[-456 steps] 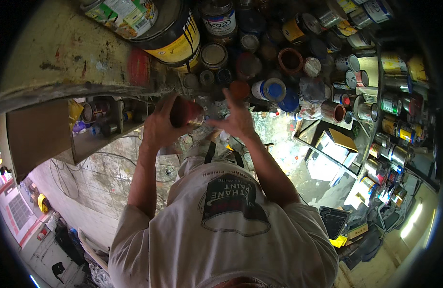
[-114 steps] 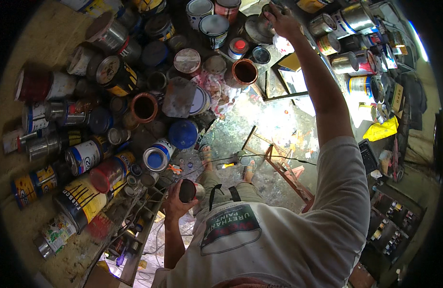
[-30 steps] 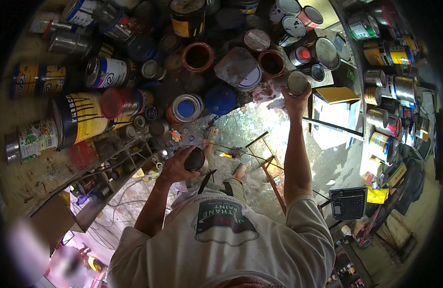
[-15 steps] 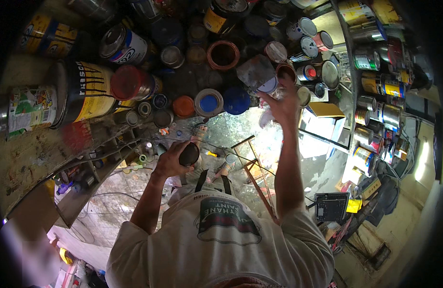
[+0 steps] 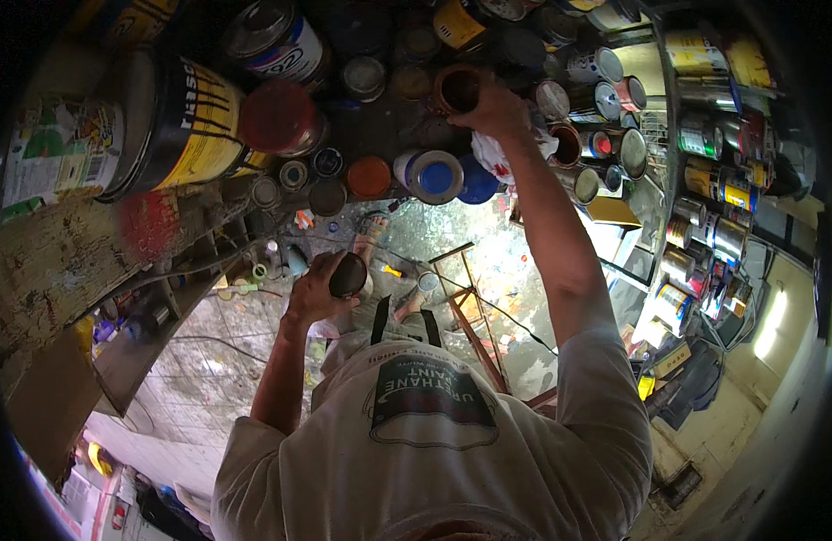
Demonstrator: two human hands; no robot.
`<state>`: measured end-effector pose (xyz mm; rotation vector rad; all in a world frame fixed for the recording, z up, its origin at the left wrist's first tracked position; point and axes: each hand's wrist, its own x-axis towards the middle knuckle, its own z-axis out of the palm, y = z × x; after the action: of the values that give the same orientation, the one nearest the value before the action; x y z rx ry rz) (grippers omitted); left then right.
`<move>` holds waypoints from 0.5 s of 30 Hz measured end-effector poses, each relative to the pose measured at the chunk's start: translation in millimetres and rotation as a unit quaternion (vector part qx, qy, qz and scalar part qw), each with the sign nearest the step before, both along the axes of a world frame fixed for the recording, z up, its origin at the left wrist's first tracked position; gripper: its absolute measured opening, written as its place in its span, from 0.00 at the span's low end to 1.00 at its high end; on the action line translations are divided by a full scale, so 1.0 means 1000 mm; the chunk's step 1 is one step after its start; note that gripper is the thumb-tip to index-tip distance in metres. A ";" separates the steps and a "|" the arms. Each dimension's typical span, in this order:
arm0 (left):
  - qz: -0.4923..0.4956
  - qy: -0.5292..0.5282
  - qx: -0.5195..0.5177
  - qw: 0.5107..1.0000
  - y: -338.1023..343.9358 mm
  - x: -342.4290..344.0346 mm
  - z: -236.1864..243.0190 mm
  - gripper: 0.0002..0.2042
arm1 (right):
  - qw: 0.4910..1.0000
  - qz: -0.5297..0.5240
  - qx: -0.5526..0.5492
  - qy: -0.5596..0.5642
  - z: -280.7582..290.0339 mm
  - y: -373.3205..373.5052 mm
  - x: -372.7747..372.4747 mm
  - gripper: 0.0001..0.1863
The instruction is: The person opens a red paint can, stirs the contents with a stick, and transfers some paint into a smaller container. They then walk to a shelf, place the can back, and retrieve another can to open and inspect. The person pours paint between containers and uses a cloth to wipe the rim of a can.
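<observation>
My left hand (image 5: pixel 317 290) is wrapped around a small dark can (image 5: pixel 348 276), its round end facing up, held low before my body. My right arm is stretched forward over the crowded bench. There my right hand (image 5: pixel 499 110) has its thumb and fingers curved at the rim of a reddish-brown open paint can (image 5: pixel 441 93) with a dark inside. Under that wrist lies a crumpled white rag (image 5: pixel 497 160) with red stains; whether the hand touches it I cannot tell. Closer to me stand a can with a blue centre (image 5: pixel 436 178) and a blue can (image 5: pixel 477 180).
Many paint cans crowd the bench, including a large yellow-and-black can (image 5: pixel 195 122), a red-topped can (image 5: pixel 279 115) and an orange lid (image 5: pixel 369 178). Shelves of cans (image 5: pixel 700 185) line the right. A wooden frame (image 5: pixel 477 316) stands on the floor, and a cable (image 5: pixel 186 270) runs along the left.
My right hand has moved forward and left to the reddish-brown can. The white rag now shows, while the grey flat piece is no longer visible. My left hand still holds the dark can.
</observation>
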<state>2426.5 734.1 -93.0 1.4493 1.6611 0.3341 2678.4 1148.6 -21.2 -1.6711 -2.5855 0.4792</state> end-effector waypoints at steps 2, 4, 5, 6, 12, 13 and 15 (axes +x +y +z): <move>0.004 -0.015 0.015 1.000 -0.002 -0.002 -0.002 0.52 | 0.997 0.009 0.076 0.030 0.019 -0.009 -0.005 0.59; 0.021 -0.035 0.023 0.999 0.000 -0.002 0.000 0.52 | 0.997 -0.005 0.014 0.081 0.079 -0.030 -0.026 0.49; 0.031 -0.045 0.026 0.998 -0.001 -0.003 0.003 0.52 | 0.994 -0.011 -0.018 0.105 0.107 -0.048 -0.033 0.44; 0.041 -0.043 0.018 0.998 -0.001 -0.003 0.006 0.52 | 0.990 0.018 -0.042 0.135 0.127 -0.069 -0.035 0.39; 0.073 -0.037 -0.013 0.997 -0.007 -0.012 0.016 0.51 | 0.947 0.123 -0.264 0.136 0.077 -0.223 -0.077 0.59; 0.073 -0.035 -0.007 0.997 -0.011 -0.015 0.018 0.50 | 0.961 0.109 -0.236 0.092 0.035 -0.229 -0.084 0.60; 0.083 -0.027 -0.011 0.996 -0.021 -0.019 0.016 0.50 | 0.971 0.067 -0.211 0.093 -0.041 -0.231 -0.096 0.62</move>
<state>2407.5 713.5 -76.7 1.2770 1.7392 0.4422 2581.9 918.1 -62.2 -1.4561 -2.5927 1.2055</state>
